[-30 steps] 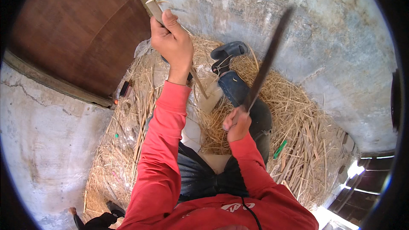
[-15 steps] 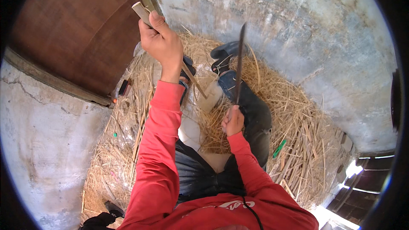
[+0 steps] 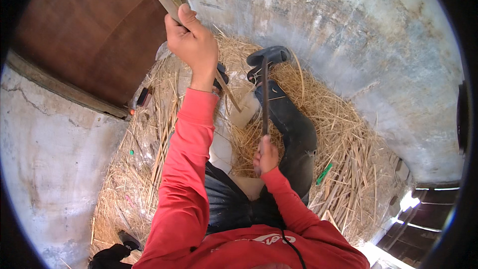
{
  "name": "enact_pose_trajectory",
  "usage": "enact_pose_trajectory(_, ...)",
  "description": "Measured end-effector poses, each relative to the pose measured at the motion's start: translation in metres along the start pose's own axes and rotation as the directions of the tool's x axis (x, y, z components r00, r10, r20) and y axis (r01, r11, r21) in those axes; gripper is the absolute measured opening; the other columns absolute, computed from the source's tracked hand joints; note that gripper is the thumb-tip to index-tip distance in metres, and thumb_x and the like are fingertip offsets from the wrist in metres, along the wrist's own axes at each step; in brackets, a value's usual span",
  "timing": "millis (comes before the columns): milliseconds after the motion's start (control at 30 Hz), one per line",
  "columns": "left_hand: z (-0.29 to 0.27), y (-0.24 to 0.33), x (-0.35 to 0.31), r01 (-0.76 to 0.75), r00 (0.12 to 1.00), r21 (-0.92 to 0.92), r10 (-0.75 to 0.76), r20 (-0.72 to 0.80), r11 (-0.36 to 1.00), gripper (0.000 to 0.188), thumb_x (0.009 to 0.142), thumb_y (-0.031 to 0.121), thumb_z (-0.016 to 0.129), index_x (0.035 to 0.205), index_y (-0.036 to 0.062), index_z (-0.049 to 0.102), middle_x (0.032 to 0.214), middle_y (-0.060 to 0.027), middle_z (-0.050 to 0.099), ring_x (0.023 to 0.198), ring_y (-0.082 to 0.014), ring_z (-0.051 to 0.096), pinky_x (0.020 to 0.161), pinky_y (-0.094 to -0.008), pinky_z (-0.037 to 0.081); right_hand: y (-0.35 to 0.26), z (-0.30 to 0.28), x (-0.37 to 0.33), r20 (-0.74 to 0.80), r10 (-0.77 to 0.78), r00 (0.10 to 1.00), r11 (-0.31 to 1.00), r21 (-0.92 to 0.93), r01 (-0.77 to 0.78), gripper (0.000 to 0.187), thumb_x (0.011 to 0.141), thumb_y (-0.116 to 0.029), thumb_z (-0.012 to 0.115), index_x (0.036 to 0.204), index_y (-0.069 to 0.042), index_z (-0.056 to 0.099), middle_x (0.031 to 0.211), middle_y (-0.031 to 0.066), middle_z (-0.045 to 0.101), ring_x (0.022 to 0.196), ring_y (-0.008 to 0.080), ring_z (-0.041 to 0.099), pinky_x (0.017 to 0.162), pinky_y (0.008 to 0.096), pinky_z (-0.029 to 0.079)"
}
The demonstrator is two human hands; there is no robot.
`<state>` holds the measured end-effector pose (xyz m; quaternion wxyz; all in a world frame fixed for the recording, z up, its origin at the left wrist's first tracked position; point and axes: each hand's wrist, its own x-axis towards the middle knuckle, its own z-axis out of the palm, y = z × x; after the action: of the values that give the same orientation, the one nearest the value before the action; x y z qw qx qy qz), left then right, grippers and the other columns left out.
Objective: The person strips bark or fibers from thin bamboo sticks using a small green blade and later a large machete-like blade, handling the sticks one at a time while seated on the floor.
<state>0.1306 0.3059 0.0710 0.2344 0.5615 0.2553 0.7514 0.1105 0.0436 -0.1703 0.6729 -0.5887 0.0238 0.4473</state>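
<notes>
My left hand [image 3: 193, 45], raised in front of me, is wrapped round a pale split length of bamboo or wood [image 3: 170, 7]. Its squared end sticks out above the thumb, and a thin strip [image 3: 228, 94] shows below the wrist, seemingly the same piece. Lower and to the right, my right hand [image 3: 266, 155] grips the handle of a long dark-bladed knife [image 3: 266, 97]. The blade points away from me, in front of my right lower leg, apart from the piece. Most of the knife's handle is hidden by my fingers.
Straw-like shavings [image 3: 328, 104] cover the floor round my legs. A pile of split strips [image 3: 346, 179] and a green object [image 3: 324, 174] lie to the right. Concrete walls [image 3: 348, 30] and a brown door panel [image 3: 89, 35] enclose the spot. Another person's dark-clad foot [image 3: 129, 240] shows lower left.
My right hand has come nearer to me and slightly left, and the knife blade has dropped lower and swung left. My left hand has shifted only a little, still holding the piece.
</notes>
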Motion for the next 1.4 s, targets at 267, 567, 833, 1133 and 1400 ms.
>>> enact_pose_trajectory(267, 0.007, 0.001, 0.0, 0.023, 1.0, -0.002, -0.023, -0.018, 1.0, 0.039, 0.104, 0.035, 0.052, 0.083, 0.0023, 0.053, 0.064, 0.0, 0.05, 0.058, -0.0084, 0.044, 0.053, -0.027, 0.037, 0.089, -0.023, 0.021, 0.229, -0.317, 0.92, 0.94, -0.048, 0.336, 0.056, 0.098, -0.062, 0.043, 0.082, -0.008, 0.045, 0.059, 0.0014, 0.041, 0.05, 0.0127, 0.043, 0.046, 0.0315, 0.037)
enact_pose_trajectory(567, -0.012, -0.001, 0.005, 0.043, 0.998, 0.049, -0.041, -0.044, 0.998, 0.041, 0.104, 0.038, 0.05, 0.085, 0.002, 0.053, 0.065, -0.0004, 0.052, 0.058, -0.0096, 0.045, 0.054, -0.0283, 0.038, 0.081, -0.031, 0.041, -0.089, -0.09, 0.992, 0.991, -0.104, 0.081, 0.046, 0.1, -0.045, 0.053, 0.071, -0.011, 0.043, 0.058, 0.0006, 0.037, 0.046, 0.0132, 0.037, 0.045, 0.033, 0.036)
enact_pose_trajectory(833, -0.015, 0.005, 0.0, 0.056, 0.998, -0.041, -0.055, 0.022, 0.998, 0.04, 0.103, 0.04, 0.051, 0.082, 0.006, 0.051, 0.061, 0.0037, 0.043, 0.053, -0.0039, 0.039, 0.049, -0.0221, 0.03, 0.15, -0.063, 0.061, -0.129, 0.302, 0.945, 0.809, -0.49, -0.325, 0.053, 0.098, -0.055, 0.051, 0.075, -0.007, 0.049, 0.058, 0.0042, 0.042, 0.048, 0.0187, 0.042, 0.049, 0.0399, 0.041)
enact_pose_trajectory(1133, -0.093, -0.006, 0.029, 0.634, 0.76, -0.603, -0.242, 0.603, 0.484, 0.049, 0.103, 0.051, 0.04, 0.074, 0.0111, 0.04, 0.058, 0.0034, 0.027, 0.049, -0.008, 0.02, 0.046, -0.0251, 0.018, 0.144, -0.058, 0.064, -0.121, 0.334, 0.935, 0.855, -0.379, -0.354, 0.056, 0.093, -0.058, 0.058, 0.1, -0.002, 0.06, 0.069, 0.0082, 0.049, 0.053, 0.0211, 0.047, 0.053, 0.0423, 0.043)
enact_pose_trajectory(1400, -0.143, -0.03, 0.054, 0.803, 0.588, -0.571, -0.075, 0.805, 0.17, 0.059, 0.1, 0.06, 0.037, 0.064, 0.0135, 0.034, 0.051, 0.0044, 0.024, 0.045, -0.0101, 0.017, 0.046, -0.0273, 0.02, 0.202, -0.087, 0.108, -0.219, 0.255, 0.942, 0.853, -0.407, -0.326, 0.055, 0.092, -0.056, 0.061, 0.107, -0.004, 0.059, 0.068, 0.0077, 0.049, 0.053, 0.0209, 0.047, 0.051, 0.0394, 0.042)
